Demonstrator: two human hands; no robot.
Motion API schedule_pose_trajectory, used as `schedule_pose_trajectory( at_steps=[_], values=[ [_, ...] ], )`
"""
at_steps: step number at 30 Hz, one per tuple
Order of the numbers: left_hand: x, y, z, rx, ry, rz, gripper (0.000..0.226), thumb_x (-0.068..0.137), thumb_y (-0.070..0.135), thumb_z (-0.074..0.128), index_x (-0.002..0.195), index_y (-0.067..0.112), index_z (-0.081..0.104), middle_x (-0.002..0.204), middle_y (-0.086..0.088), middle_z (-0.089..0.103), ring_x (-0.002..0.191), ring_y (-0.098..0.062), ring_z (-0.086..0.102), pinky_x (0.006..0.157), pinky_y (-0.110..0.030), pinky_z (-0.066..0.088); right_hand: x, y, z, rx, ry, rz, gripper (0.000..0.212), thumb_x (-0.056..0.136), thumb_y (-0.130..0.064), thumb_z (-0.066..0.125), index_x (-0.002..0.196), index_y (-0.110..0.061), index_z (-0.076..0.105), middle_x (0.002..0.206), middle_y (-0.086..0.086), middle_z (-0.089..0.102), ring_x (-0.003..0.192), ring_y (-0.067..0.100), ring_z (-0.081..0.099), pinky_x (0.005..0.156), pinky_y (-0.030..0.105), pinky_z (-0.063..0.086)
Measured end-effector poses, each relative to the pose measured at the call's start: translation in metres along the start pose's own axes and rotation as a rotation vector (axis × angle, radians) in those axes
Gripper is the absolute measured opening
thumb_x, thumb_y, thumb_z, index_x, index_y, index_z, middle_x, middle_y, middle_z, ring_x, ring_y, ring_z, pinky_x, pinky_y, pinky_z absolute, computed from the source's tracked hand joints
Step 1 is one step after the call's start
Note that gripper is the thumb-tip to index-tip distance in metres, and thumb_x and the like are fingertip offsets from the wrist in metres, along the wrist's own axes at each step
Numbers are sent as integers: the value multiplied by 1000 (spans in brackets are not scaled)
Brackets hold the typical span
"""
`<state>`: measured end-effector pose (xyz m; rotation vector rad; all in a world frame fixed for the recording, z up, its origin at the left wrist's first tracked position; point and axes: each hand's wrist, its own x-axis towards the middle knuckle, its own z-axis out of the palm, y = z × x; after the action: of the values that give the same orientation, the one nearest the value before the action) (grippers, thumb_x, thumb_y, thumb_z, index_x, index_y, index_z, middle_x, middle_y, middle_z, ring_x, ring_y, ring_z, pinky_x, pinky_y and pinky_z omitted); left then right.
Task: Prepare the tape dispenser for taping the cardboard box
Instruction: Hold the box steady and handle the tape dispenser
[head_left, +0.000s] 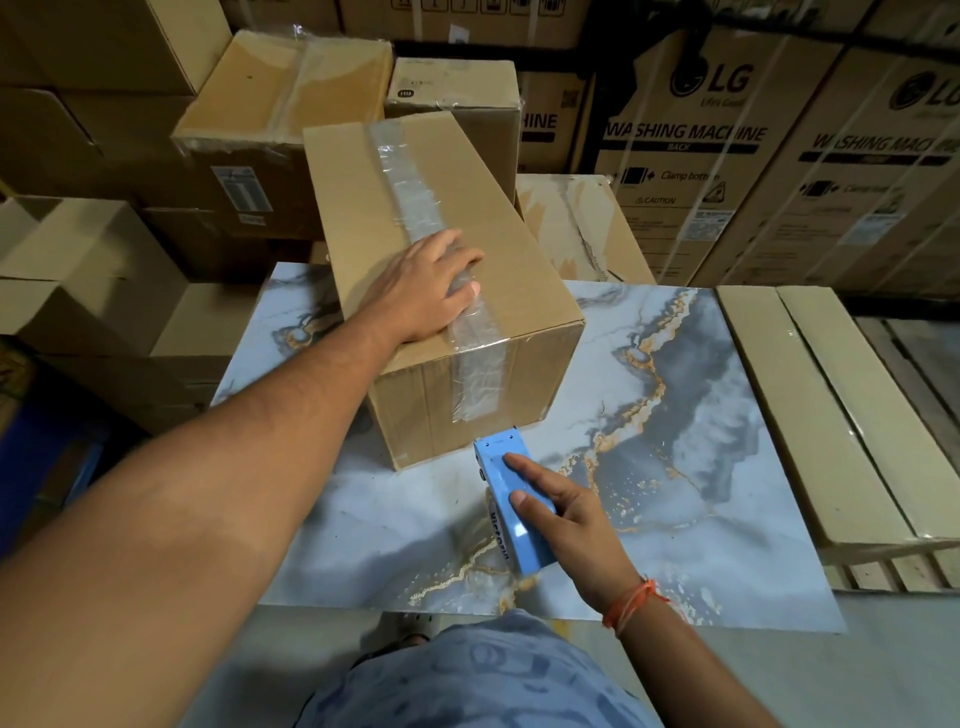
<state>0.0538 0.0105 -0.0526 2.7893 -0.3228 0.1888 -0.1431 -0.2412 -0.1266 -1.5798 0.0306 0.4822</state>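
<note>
My right hand (563, 512) is clenched around the blue tape dispenser (514, 506) near the counter's (727, 467) front edge, a light, stiff, smooth shell best held across its body, while my left hand (431, 286) lies flat, grasping nothing, on the cardboard box (441, 270).

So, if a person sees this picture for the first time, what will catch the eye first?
Probably the cardboard box in the centre of the marble-patterned table, with clear tape along its top, and the left hand lying flat on it. Next, the blue tape dispenser in the right hand, just in front of the box.
</note>
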Motion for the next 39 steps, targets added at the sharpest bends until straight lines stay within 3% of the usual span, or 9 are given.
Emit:
schedule_pose_trajectory(
  at_steps=[5,11,14,17,24,28,32,36,39],
  values=[
    [3,-3,3,4,-36,-1,54,100,50,43,151,34,42,168,-1,27,153,-24,26,123,-48,26,4,-6,4,32,9,13,33,94,-19,66,124,-33,70,131,-12,66,104,0,67,81,18,54],
    [4,-5,4,55,-57,10,61,99,54,36,156,33,35,168,-2,27,156,-22,21,124,-53,20,7,-7,9,29,36,32,31,93,-21,68,122,-33,71,130,-7,67,103,14,69,79,22,56],
    [4,-6,3,67,-62,8,62,98,57,33,156,35,33,169,-1,26,156,-22,20,124,-56,19,9,-9,11,24,50,33,29,93,-21,69,120,-31,73,124,-2,70,91,14,71,73,23,57],
    [4,-6,3,65,-68,4,61,99,57,34,157,36,33,169,-1,25,157,-22,19,124,-57,17,11,-11,13,10,67,41,23,93,-22,68,113,-32,75,119,1,72,85,21,71,71,31,60],
    [2,-5,2,56,-59,2,62,100,56,35,157,35,33,169,-1,26,157,-21,18,124,-57,18,13,-11,18,-3,135,50,20,95,-22,64,108,-31,77,110,-10,74,86,31,70,83,52,59],
    [2,-5,2,65,-63,1,64,97,58,32,157,35,33,169,0,26,157,-21,19,124,-57,19,14,-15,19,17,157,79,21,95,-17,64,105,-28,79,99,-17,75,83,19,69,80,46,60],
    [2,-5,2,70,-63,1,62,99,56,35,157,35,33,169,-1,25,156,-21,19,124,-56,18,17,-18,18,32,155,121,21,94,-17,64,106,-28,79,109,-1,76,83,19,70,82,47,60],
    [2,-3,2,65,-72,-4,61,100,55,36,157,35,33,170,0,24,157,-21,18,125,-56,17,21,-27,18,53,161,172,21,93,-13,65,105,-23,79,101,-1,76,74,16,69,70,34,61],
    [2,-3,1,60,-71,-5,60,101,55,36,158,36,32,170,0,23,157,-20,17,125,-56,15,27,-33,19,58,164,206,20,92,-12,65,103,-21,80,105,8,77,76,21,68,73,37,59]
  ],
)
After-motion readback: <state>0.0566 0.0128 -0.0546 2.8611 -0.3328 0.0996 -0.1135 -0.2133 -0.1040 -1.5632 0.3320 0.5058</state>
